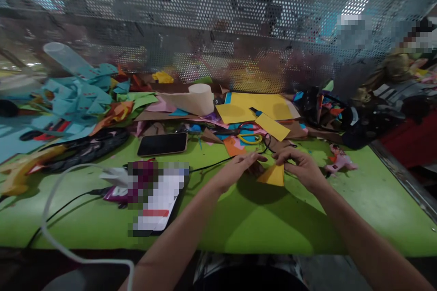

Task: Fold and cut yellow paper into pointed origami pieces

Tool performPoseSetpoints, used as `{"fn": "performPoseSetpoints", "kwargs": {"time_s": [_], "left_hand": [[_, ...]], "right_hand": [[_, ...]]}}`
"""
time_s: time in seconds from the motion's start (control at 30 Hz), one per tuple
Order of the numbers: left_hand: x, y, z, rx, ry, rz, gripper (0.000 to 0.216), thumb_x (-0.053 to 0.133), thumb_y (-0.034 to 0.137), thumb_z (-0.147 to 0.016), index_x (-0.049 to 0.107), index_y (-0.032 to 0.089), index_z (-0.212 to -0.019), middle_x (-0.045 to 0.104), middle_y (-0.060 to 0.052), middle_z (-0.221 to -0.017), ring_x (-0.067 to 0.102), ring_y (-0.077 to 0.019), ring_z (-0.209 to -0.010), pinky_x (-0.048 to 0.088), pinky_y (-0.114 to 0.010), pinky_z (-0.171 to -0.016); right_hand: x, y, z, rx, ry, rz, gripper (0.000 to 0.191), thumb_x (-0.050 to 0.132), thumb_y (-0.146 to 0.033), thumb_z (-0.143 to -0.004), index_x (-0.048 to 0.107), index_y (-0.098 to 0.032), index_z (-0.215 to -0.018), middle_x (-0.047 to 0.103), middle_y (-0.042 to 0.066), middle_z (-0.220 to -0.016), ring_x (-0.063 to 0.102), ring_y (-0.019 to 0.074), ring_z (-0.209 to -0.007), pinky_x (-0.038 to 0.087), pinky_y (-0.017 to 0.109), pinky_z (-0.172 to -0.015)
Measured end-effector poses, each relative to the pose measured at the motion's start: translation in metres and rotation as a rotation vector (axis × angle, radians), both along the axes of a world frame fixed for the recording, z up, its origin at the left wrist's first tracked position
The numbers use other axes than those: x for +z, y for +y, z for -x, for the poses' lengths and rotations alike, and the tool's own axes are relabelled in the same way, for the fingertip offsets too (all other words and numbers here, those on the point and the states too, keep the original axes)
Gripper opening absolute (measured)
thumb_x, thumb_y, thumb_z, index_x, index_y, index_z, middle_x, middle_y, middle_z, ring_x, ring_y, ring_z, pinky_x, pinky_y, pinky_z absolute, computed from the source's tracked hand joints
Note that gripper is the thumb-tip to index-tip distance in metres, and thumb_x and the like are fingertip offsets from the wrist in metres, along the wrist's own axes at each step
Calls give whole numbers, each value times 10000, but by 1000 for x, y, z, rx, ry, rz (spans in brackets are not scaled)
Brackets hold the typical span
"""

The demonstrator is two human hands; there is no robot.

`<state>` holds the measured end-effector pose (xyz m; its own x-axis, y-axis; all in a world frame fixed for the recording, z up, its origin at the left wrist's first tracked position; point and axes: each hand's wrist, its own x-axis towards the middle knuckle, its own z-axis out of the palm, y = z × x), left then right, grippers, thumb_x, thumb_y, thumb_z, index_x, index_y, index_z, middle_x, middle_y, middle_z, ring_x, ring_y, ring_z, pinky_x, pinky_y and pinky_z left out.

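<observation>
A small folded piece of yellow paper (275, 176), shaped like a flared wedge, is held just above the green tabletop (252, 223). The thumb and fingers of my right hand (302, 167) pinch its narrow upper end. My left hand (241, 169) is close by on the left, its fingers curled toward the paper. Those fingertips are dim and partly hidden, so whether they grip the paper is unclear. Behind my hands lie scissors (244, 129) with red handles, a yellow ring (251, 138) and a loose yellow paper piece (273, 127).
Yellow sheets (262, 102) and a pale paper roll (201, 100) lie at the back. A phone (163, 144), a lit tablet (164, 200) and a purple glue gun (119, 193) with a cord are left. Blue paper scraps (73, 100) pile far left. A pink paper figure (339, 161) stands right.
</observation>
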<state>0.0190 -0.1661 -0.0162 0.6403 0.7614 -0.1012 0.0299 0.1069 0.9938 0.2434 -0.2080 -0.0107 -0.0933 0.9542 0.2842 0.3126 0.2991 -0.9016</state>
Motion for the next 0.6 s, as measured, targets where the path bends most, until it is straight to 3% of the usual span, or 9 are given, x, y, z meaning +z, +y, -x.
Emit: {"fn": "performPoseSetpoints", "kwargs": {"time_s": [0.13,0.23,0.3,0.43,0.53,0.6], "left_hand": [[0,-1,-1,-71,18,5,500,654,614,-775,708,171,-1000,684,-46,-891,572,-161,-802,426,-276,-744],[-1,-2,-3,-78,-12,-7,391,717,537,-728,674,162,-827,609,-5,-748,507,-130,-701,383,-255,-671],[-1,-2,-4,-32,-34,9,362,733,507,-700,639,160,-744,550,14,-664,465,-116,-635,353,-248,-624],[2,6,1,218,-102,-2,320,746,452,-661,617,162,-699,528,27,-643,442,-99,-609,330,-228,-585],[7,16,9,495,-218,25,305,748,437,-637,614,173,-712,550,31,-665,458,-92,-615,347,-213,-579],[8,22,15,645,-268,41,305,752,435,-620,616,179,-716,558,33,-660,462,-90,-605,347,-207,-562]], "right_hand": [[12,0,7,16,-99,-101,198,574,-88,-702,711,-225,-742,708,52,-944,646,212,-953,466,369,-891],[20,3,15,29,-153,-111,180,582,-112,-726,717,-229,-751,713,54,-963,643,215,-974,468,372,-910],[23,8,18,6,-158,-90,193,582,-166,-776,730,-235,-880,717,57,-1007,643,214,-970,482,370,-894],[24,39,21,-56,-259,-68,343,560,-252,-851,663,-221,-1177,709,73,-1113,650,219,-965,499,371,-871],[20,72,29,-27,-618,-90,302,565,-202,-843,690,-193,-1118,708,95,-1144,635,247,-1045,468,376,-934],[16,94,39,15,-872,-86,349,552,-164,-848,659,-174,-1181,683,113,-1214,614,251,-1106,449,355,-962]]}}
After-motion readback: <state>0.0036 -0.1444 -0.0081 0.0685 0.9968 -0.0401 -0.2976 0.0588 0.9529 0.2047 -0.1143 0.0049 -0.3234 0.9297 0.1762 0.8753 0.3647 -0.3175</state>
